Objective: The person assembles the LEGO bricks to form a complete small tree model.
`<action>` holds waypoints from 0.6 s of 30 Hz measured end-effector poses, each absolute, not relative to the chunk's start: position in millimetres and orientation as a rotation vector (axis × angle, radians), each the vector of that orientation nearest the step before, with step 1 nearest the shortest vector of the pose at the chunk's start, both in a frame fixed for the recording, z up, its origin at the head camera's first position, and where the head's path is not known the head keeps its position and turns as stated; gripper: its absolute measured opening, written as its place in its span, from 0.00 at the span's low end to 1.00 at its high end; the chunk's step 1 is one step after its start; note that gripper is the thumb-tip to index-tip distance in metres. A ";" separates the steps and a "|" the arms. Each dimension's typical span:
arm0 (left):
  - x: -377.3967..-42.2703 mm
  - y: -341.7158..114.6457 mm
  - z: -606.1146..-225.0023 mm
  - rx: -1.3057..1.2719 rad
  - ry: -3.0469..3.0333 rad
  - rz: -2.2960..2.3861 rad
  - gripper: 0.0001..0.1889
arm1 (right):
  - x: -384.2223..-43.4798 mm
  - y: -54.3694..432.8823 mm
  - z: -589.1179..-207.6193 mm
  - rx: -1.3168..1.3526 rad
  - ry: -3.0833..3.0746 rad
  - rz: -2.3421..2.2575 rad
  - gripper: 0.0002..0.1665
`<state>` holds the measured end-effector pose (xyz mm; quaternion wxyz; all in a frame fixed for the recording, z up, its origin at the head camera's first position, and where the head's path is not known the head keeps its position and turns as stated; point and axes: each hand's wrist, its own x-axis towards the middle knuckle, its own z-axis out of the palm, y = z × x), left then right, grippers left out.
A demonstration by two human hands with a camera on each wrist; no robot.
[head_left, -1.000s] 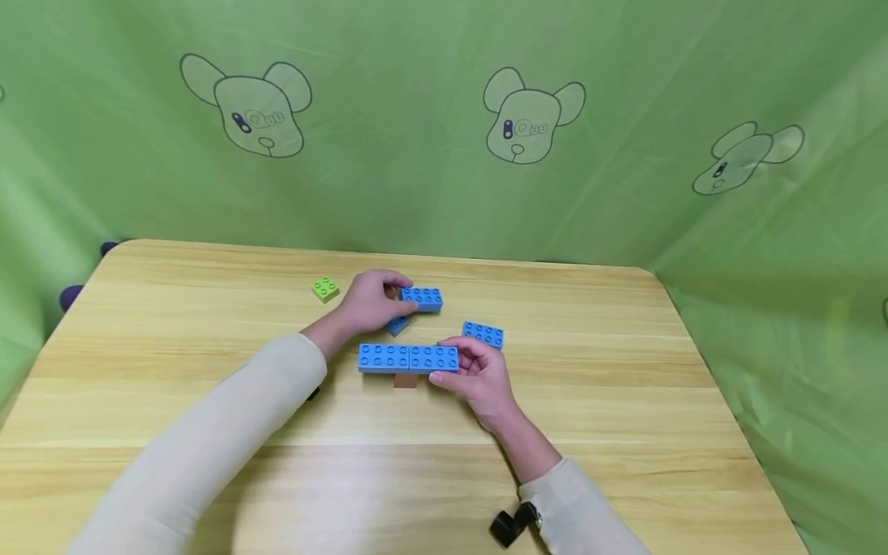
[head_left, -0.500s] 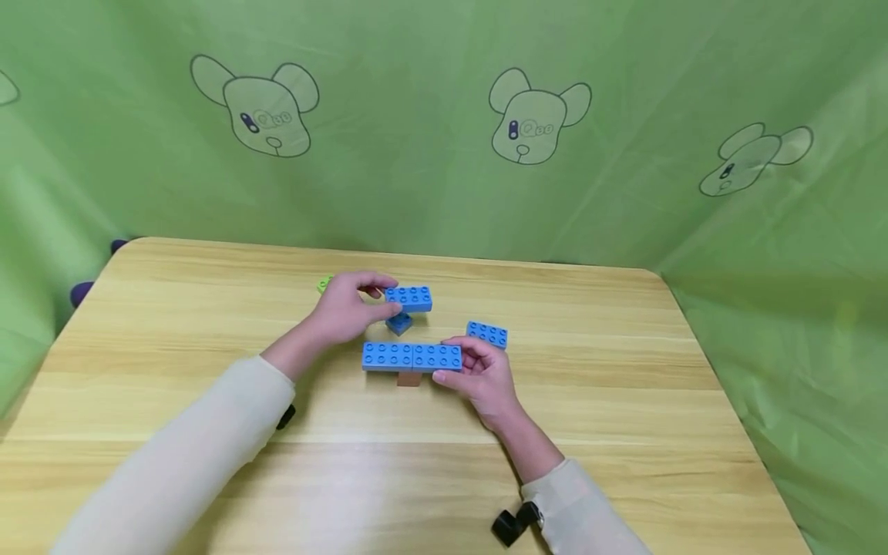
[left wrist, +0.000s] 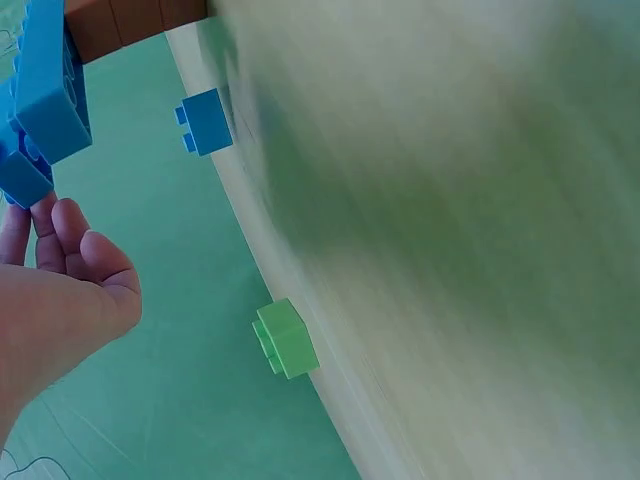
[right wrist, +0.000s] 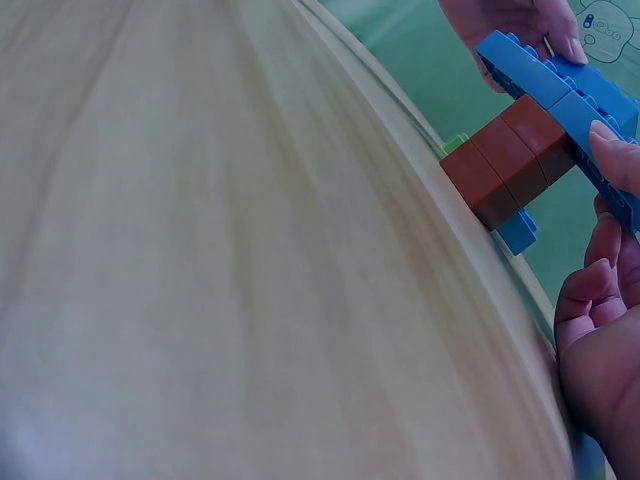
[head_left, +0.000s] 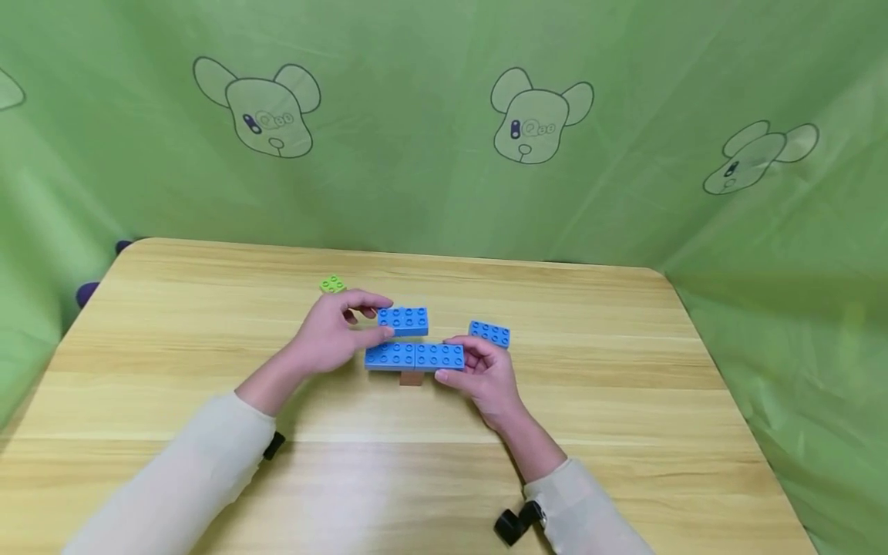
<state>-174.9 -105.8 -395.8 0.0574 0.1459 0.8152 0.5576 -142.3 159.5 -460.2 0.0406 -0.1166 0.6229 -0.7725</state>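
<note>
My left hand (head_left: 329,330) pinches a blue brick (head_left: 409,322) by its left end, between thumb and fingers. It is held close over the back edge of a row of two blue bricks (head_left: 438,356), and whether it touches them is unclear. That row lies across the top of a brown brick stack (right wrist: 505,165), which stands upright on the table. At the row's right end, my right hand (head_left: 486,381) grips it with the thumb in front and fingers behind. In the left wrist view the held brick (left wrist: 22,170) shows beside the row (left wrist: 50,95).
Another blue brick (head_left: 489,332) lies behind my right hand. A light green brick (head_left: 333,284) sits at the back left of the wooden table (head_left: 597,401). In the left wrist view, a smaller blue brick (left wrist: 207,122) rests on the table. Green cloth (head_left: 409,193) hangs behind.
My left hand has brought its blue brick left and nearer, from behind the row to just over its back edge. The right hand has kept its grip. The smaller blue brick is now hidden from the head view.
</note>
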 end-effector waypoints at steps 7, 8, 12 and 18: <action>-165.3 -108.4 -395.8 0.509 2.458 1.675 0.18 | -142.0 158.8 -459.9 -0.327 1.934 -2.375 0.27; -164.3 -108.7 -395.5 0.525 2.454 1.673 0.19 | -142.1 158.6 -459.9 -0.323 1.939 -2.374 0.27; -160.9 -109.0 -394.5 0.573 2.444 1.655 0.20 | -142.2 158.3 -459.3 -0.317 1.950 -2.369 0.27; -159.5 -109.0 -397.8 0.661 2.448 1.621 0.21 | -142.7 157.3 -458.4 -0.325 1.954 -2.371 0.26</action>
